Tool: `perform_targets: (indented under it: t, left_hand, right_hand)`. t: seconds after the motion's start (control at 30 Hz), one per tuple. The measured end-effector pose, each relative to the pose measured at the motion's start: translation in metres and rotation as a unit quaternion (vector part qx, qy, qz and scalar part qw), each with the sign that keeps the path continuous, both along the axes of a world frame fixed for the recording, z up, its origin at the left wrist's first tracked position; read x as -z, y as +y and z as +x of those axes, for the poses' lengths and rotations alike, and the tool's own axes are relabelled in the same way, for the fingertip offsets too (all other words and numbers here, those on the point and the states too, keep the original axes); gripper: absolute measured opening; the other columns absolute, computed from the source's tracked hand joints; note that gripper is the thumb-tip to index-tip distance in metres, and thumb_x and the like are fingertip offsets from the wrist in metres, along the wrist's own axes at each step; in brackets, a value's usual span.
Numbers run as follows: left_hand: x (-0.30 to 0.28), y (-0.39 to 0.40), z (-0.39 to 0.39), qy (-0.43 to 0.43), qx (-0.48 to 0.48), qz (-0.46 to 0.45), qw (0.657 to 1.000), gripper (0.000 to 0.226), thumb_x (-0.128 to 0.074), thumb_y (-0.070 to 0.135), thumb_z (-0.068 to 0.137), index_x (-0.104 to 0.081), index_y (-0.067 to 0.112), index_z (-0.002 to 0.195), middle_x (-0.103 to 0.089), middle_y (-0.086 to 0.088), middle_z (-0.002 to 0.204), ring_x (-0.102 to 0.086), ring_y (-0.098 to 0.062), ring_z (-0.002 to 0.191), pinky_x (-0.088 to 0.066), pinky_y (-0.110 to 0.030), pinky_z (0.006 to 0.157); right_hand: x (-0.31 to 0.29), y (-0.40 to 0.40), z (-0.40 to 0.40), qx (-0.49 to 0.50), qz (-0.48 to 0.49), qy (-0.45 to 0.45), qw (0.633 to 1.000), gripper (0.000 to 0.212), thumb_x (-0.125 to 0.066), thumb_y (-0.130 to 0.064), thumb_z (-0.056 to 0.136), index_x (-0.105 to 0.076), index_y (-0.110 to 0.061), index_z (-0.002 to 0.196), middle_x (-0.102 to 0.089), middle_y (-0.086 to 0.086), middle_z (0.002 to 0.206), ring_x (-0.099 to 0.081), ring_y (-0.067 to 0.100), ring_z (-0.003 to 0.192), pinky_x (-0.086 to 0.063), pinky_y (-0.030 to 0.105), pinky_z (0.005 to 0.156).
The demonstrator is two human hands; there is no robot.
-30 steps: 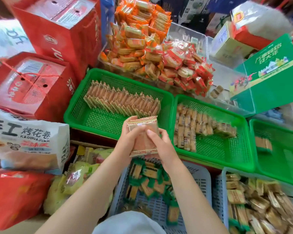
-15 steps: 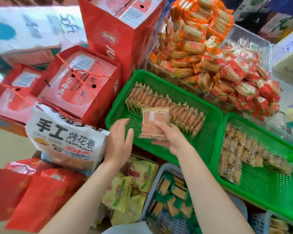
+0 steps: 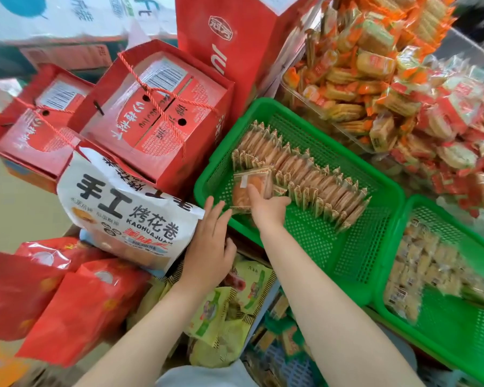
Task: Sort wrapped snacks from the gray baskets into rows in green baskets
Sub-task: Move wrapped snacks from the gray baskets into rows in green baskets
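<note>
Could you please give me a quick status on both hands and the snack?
Right hand holds snack pack over left green basket, at the near end of the row. Left hand open, at the basket's edge. Nothing blocking.

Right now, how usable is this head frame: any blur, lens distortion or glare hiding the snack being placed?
Head view: wide-angle bending curves the tall red carton and the green basket edges; motion blur smears the red bags at lower left and the second green basket; centre stays fairly sharp, so the wrapped snack in the right hand reads clearly; light is soft, with glare only on clear wrappers.
</note>
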State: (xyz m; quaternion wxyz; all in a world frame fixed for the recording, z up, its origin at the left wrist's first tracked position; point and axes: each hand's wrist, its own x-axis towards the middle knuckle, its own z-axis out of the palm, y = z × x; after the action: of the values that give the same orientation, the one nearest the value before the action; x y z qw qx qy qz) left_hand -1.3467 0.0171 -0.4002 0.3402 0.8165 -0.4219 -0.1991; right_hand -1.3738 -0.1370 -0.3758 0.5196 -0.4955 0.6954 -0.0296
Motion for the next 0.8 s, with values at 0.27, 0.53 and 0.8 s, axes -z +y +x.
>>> perform_targets:
  t: [0.27, 0.53, 0.8]
  left_hand:
    - [-0.001, 0.004, 0.005, 0.013, 0.027, -0.006, 1.0, 0.055, -0.052, 0.006, 0.096, -0.039, 0.006, 0.15, -0.025, -0.005, 0.163, 0.004, -0.009, 0.154, 0.001, -0.021, 0.12]
    - [0.0, 0.005, 0.005, 0.005, 0.029, -0.003, 1.0, 0.056, -0.053, 0.008, 0.096, -0.039, 0.005, 0.15, -0.024, -0.005, 0.163, 0.006, -0.007, 0.154, 0.007, -0.013, 0.118]
    - [0.0, 0.005, 0.005, 0.016, 0.028, -0.001, 0.999, 0.058, -0.054, 0.011, 0.096, -0.037, 0.006, 0.151, -0.02, -0.004, 0.165, 0.009, -0.006, 0.153, 0.006, -0.016, 0.118]
  right_hand:
    - [-0.004, -0.028, 0.006, -0.047, 0.066, 0.011, 0.997, 0.116, -0.076, -0.043, 0.084, 0.005, -0.004, 0.158, -0.023, 0.014, 0.163, -0.032, 0.034, 0.146, -0.032, 0.047, 0.115]
    - [-0.005, -0.033, 0.014, -0.061, 0.121, -0.007, 0.991, 0.117, -0.079, -0.056, 0.077, -0.008, -0.007, 0.158, -0.03, 0.011, 0.16, -0.034, 0.033, 0.144, -0.032, 0.05, 0.114]
    - [-0.004, -0.025, -0.012, -0.011, 0.03, 0.001, 0.999, 0.094, -0.072, -0.049, 0.084, -0.025, -0.006, 0.153, -0.043, 0.011, 0.15, -0.048, 0.031, 0.131, -0.039, 0.038, 0.091]
